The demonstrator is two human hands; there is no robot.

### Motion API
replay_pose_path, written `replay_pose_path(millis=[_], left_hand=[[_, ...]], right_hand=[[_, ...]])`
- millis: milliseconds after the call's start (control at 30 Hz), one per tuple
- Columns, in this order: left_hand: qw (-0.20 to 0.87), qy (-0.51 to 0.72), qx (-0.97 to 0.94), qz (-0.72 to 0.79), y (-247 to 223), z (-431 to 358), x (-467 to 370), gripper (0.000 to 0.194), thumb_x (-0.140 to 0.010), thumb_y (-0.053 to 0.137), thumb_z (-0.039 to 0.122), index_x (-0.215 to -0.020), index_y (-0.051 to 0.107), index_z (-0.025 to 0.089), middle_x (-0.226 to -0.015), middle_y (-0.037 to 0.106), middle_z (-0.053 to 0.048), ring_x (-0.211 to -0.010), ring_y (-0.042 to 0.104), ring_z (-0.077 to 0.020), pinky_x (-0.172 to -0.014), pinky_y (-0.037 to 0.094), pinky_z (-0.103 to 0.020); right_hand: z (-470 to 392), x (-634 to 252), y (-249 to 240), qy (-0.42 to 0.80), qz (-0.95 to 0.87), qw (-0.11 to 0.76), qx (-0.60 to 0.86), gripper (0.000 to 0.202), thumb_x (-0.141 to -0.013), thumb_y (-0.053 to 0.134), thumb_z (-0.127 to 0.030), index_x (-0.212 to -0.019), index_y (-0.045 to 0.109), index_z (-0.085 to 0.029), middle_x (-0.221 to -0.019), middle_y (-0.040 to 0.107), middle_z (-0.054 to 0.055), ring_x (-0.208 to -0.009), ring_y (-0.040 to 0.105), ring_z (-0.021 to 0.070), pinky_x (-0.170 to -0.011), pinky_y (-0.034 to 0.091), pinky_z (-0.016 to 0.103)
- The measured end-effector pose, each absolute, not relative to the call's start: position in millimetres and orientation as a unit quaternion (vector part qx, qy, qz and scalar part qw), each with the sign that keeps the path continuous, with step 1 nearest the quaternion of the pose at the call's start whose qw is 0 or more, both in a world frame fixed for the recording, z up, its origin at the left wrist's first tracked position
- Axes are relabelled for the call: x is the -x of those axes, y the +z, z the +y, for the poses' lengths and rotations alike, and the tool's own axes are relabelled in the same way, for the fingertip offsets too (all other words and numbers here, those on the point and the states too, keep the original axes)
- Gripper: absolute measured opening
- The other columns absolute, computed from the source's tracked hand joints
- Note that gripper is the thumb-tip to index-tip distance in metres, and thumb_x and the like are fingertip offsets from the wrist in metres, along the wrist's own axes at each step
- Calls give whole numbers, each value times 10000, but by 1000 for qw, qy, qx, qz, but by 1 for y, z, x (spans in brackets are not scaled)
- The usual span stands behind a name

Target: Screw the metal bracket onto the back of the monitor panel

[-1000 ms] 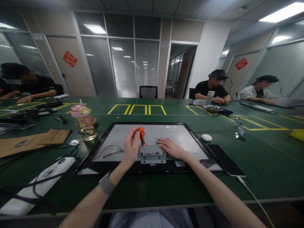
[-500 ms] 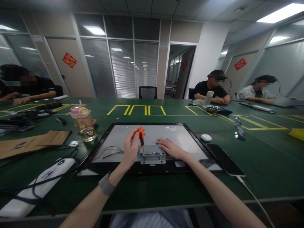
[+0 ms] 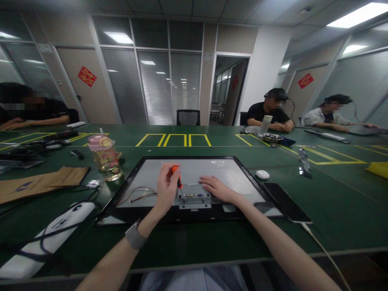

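Note:
My left hand (image 3: pixel 167 185) is closed round the orange and black handle of a screwdriver (image 3: pixel 180 182). The shaft points down at the left end of a metal bracket with connector ports (image 3: pixel 194 198); whether the tip touches a screw is too small to tell. Beneath lies a flat display panel (image 3: pixel 145 169), grey-backed with a black frame. My right hand (image 3: pixel 216 189) rests flat with fingers stretched out at the right rear of the bracket, holding nothing. A thin bundle of wires (image 3: pixel 142 196) lies on the panel left of the bracket.
Right of the panel are a phone (image 3: pixel 286 202) on a cable and a white earbud case (image 3: pixel 262 174). To the left stand a pink-lidded bottle (image 3: pixel 106 159), a cardboard envelope (image 3: pixel 45 182) and a white power bank-like box (image 3: pixel 57 230) with black cords. Several people sit across the table.
The screwdriver's handle has sunk deeper into my left hand, whose fingers now wrap round its top. My right hand stays in place.

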State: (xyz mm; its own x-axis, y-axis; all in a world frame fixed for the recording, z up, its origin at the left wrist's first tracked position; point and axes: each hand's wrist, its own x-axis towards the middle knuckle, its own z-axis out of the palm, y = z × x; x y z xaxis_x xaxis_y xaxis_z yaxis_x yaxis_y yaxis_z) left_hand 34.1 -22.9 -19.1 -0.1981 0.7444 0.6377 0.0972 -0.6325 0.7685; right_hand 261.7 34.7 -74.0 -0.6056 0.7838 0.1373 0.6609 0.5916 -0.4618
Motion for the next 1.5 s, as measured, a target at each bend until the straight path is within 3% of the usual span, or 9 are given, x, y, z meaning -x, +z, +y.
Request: replay_pose_path(millis=[167,400,533,633,833,1033,1233,1367,1500], left_hand=[[340,690,-563,302,-20,-23,-34,272,-923,402,332,-1027,589,165,-894,608,-49,-793,600,-150,-773,484,-294],[182,681,-613,356,-17,-24,-33,148,-831,582,309,-854,656,182,-870,523,-35,-798,531,-144,-729,452,-255],[230,682,-584,374,-18,-26,-34,221,-901,472,338,-998,600,186,-877,587,-34,-765,581,-134,-713,467,-260],[258,691,-578,349,-18,-25,-34,245,-922,418,346,-969,590,178,-860,627,-43,-800,611,-148,-752,479,-280],[185,683,-611,356,-16,-25,-34,156,-821,600,316,-875,658,181,-899,544,-36,-777,548,-127,-714,468,-242],[254,674,-593,360,-17,-25,-33,284,-925,404,340,-996,625,175,-874,621,-54,-834,600,-162,-785,474,-293],[172,683,-605,371,-16,-23,-33,165,-821,596,332,-854,674,191,-858,518,-33,-768,518,-140,-698,453,-251],[233,689,-586,357,-16,-26,-34,266,-917,426,339,-1057,596,189,-834,582,-30,-752,550,-136,-717,458,-262],[245,693,-577,357,-17,-24,-33,251,-923,404,329,-928,603,177,-851,616,-40,-813,576,-148,-766,456,-272]], right_hand=[[34,-261,-73,187,-875,164,415,485,-979,248,-479,-1330,487,-245,-1438,412,59,-1342,321,227,-1124,138,476],[33,-261,-72,189,-873,165,417,492,-975,250,-497,-1333,483,-254,-1445,402,51,-1346,315,230,-1127,131,476],[33,-261,-73,190,-873,169,416,498,-973,249,-507,-1333,484,-255,-1441,408,51,-1343,323,231,-1129,128,474],[34,-262,-75,187,-875,167,413,500,-974,245,-509,-1333,483,-256,-1435,417,54,-1341,326,231,-1126,135,476],[34,-263,-76,185,-876,170,412,511,-977,234,-513,-1342,472,-246,-1441,408,61,-1348,313,228,-1125,136,478],[32,-262,-71,187,-875,168,414,495,-979,243,-494,-1339,476,-245,-1441,407,63,-1345,319,222,-1127,127,480],[32,-262,-73,190,-873,169,415,482,-979,254,-487,-1335,479,-254,-1448,397,55,-1348,313,221,-1128,123,476],[34,-263,-75,187,-876,165,413,480,-979,254,-486,-1333,481,-254,-1441,409,55,-1345,318,220,-1124,137,474],[35,-263,-74,184,-878,162,412,480,-981,253,-478,-1331,484,-245,-1439,410,59,-1345,317,221,-1123,146,473]])
